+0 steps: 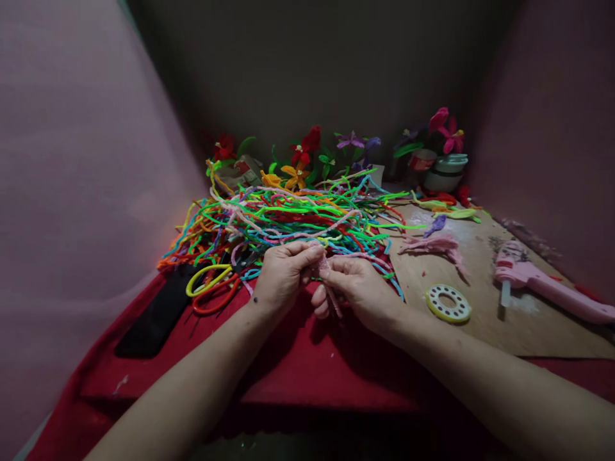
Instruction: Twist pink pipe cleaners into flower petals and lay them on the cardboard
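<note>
My left hand (pixel 284 274) and my right hand (pixel 356 287) meet over the red cloth (pixel 298 371), both pinched on a small pink pipe cleaner piece (pixel 325 264). Its tail hangs down between my fingers. Just behind my hands lies a big tangle of coloured pipe cleaners (pixel 288 221). Scissors with yellow and orange handles (pixel 214 285) lie to the left of my left hand.
A brown board (pixel 485 320) on the right carries a pink glue gun (pixel 542 282), a yellow-rimmed ring (pixel 448 303) and a finished pink piece (pixel 435 245). Pipe-cleaner flowers (pixel 302 157) and pots (pixel 444 169) stand at the back. A black object (pixel 156 320) lies at the left.
</note>
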